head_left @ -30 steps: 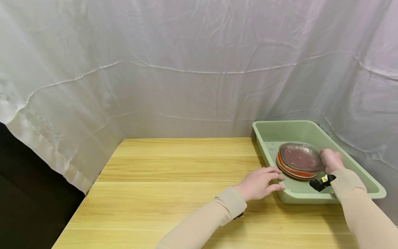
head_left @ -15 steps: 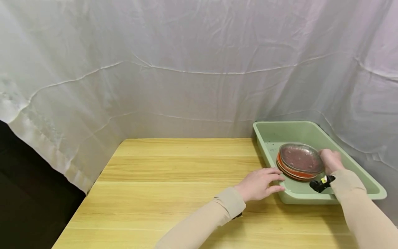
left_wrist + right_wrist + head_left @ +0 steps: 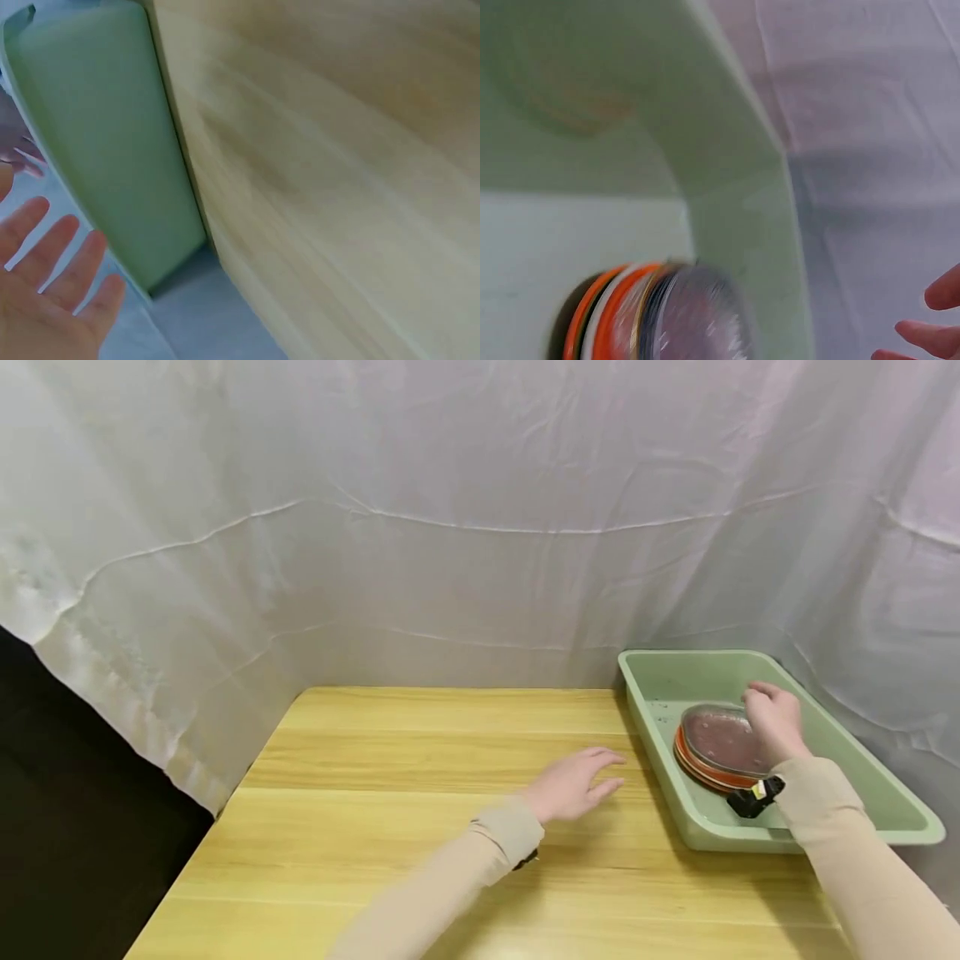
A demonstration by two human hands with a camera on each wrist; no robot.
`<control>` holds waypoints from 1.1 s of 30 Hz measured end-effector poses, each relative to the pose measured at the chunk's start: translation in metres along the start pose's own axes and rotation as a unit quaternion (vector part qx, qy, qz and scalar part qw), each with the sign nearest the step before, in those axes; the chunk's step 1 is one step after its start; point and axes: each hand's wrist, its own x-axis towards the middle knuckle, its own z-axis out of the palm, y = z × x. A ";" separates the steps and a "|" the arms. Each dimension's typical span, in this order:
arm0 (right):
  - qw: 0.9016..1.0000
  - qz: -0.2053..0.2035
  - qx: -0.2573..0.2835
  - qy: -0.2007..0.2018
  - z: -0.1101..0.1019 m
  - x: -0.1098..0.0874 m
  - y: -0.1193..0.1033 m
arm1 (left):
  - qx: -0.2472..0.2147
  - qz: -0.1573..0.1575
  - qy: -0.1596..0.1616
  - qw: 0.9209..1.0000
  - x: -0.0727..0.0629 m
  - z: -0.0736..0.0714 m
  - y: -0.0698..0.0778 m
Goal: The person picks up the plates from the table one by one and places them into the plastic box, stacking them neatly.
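Note:
A stack of round plates [image 3: 723,745] lies in a green plastic basin [image 3: 701,822] at the right of the table. Its top piece is a clear, purplish dish; orange and pale rims show beneath, clearest in the right wrist view. Over the right side of the stack hovers my right hand [image 3: 777,720], holding nothing; its fingers are apart from the plates in the right wrist view. To the left of the basin, my left hand [image 3: 572,785] is above the table with fingers loosely spread. In the left wrist view the left palm [image 3: 45,300] holds nothing.
The wooden table [image 3: 420,752] extends left of the basin, with a black area [image 3: 75,810] beyond its left edge. A pale curtain [image 3: 480,585] hangs close behind the table and along the basin's right side.
My left hand has left the basin's near-left rim and moved left over the table. My right hand has come off the stack's right side and risen above it. The plates stay put.

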 end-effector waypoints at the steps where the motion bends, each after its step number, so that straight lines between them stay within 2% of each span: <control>1: 1.000 -0.012 -0.001 0.003 0.003 -0.002 -0.006 | -0.003 -0.007 -0.001 1.000 -0.003 -0.004 -0.005; 10: 0.993 -0.119 0.002 0.015 0.036 -0.020 -0.055 | -0.027 -0.083 -0.005 0.996 -0.030 -0.045 -0.049; 15: 0.982 -0.181 -0.013 0.045 0.054 -0.032 -0.079 | -0.018 -0.121 0.018 0.992 -0.046 -0.068 -0.075; 18: 0.974 -0.222 -0.002 0.049 0.066 -0.040 -0.094 | 0.001 -0.140 0.042 0.989 -0.056 -0.083 -0.090; 26: 0.946 -0.318 -0.022 0.063 0.098 -0.053 -0.124 | 0.053 -0.195 0.103 0.974 -0.080 -0.112 -0.121; 30: 0.934 -0.345 -0.063 0.070 0.114 -0.054 -0.127 | 0.082 -0.212 0.129 0.965 -0.088 -0.118 -0.130; 33: 0.926 -0.356 -0.110 0.068 0.124 -0.055 -0.126 | 0.109 -0.233 0.151 0.955 -0.092 -0.117 -0.136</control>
